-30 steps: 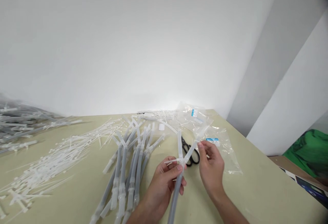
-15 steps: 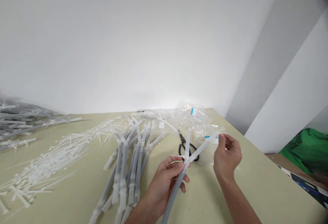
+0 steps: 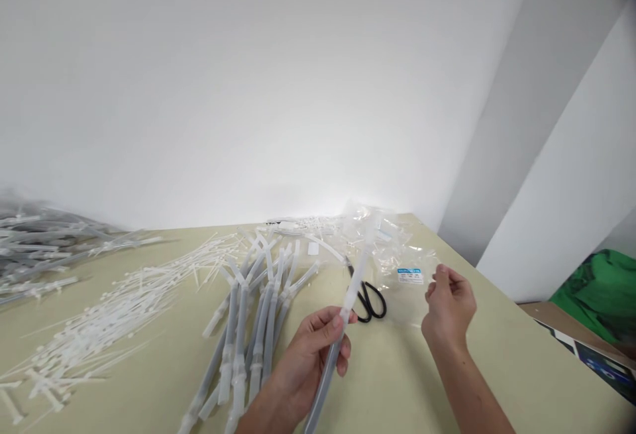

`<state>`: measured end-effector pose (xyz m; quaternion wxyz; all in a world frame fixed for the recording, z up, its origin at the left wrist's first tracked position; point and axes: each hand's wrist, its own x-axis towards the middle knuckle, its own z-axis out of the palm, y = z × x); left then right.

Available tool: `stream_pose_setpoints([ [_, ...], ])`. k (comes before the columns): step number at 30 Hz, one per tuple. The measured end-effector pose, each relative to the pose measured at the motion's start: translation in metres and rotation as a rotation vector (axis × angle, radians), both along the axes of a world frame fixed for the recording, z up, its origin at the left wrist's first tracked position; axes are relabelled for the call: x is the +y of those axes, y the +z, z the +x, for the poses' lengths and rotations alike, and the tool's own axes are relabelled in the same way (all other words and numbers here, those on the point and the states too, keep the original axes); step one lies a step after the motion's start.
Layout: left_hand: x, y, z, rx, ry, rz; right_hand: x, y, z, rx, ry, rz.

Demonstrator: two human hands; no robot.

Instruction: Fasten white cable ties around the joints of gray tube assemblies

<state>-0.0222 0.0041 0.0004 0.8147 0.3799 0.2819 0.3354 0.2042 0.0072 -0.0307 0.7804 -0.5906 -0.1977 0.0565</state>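
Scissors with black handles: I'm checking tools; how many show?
1: black loop-handled scissors on the greenish table, partly behind the translucent tube in the left hand; others may be hidden.

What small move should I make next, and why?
Perhaps bring your right hand in to steady the upper part of the tube: your left hand grips it lower down, while the right is apart from it, near the labelled plastic bag.

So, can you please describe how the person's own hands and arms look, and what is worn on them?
The left hand and right hand are bare, with no gloves. No ring, watch or bracelet shows. Both forearms are uncovered as far as the picture shows, with no sleeve visible.
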Motion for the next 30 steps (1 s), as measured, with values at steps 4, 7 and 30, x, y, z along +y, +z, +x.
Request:
stream_pose_setpoints([
  [4, 0.003, -0.004, -0.003, -0.104, 0.009, -0.039, -0.001, 0.006, -0.032, 0.159, 0.292, 0.012],
  [7, 0.004, -0.005, -0.002, -0.147, 0.053, -0.048, -0.008, 0.012, -0.053, 0.12, 0.476, -0.019],
  [30, -0.001, -0.012, 0.014, 0.216, 0.323, 0.218, -0.032, 0.011, -0.1, -0.359, 0.655, -0.112],
])
